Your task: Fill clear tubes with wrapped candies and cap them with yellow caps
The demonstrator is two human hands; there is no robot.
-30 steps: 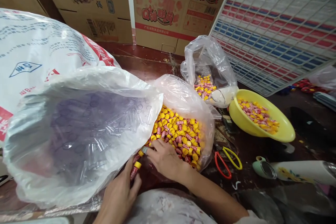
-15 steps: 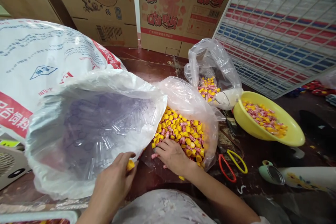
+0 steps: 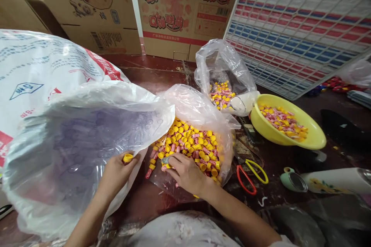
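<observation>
My left hand (image 3: 117, 170) is closed on a yellow cap (image 3: 127, 158), its open side turned up, over the near edge of the large white sack (image 3: 34, 139). Clear plastic pieces (image 3: 84, 142) lie inside that sack. My right hand (image 3: 187, 171) is at the near edge of a heap of yellow caps and pink-and-white wrapped pieces (image 3: 199, 142) in a clear plastic bag (image 3: 191, 96). Its fingers are bent together over a small wrapped piece (image 3: 164, 168); a greyish bit shows at the fingertips. How firmly they grip is hard to make out.
Scissors (image 3: 246, 185) with red and yellow handles lie right of the bag. Beyond stand a yellow bowl (image 3: 315, 131) of similar pieces and another clear bag (image 3: 220, 54). A flowered white bottle (image 3: 333, 179) lies at right. Cardboard boxes (image 3: 185, 15) and a white grid rack (image 3: 295, 38) stand behind.
My left hand has risen and moved left with the yellow cap, from beside the heap to over the sack's edge. My right hand has shifted only slightly. The view has turned a little right.
</observation>
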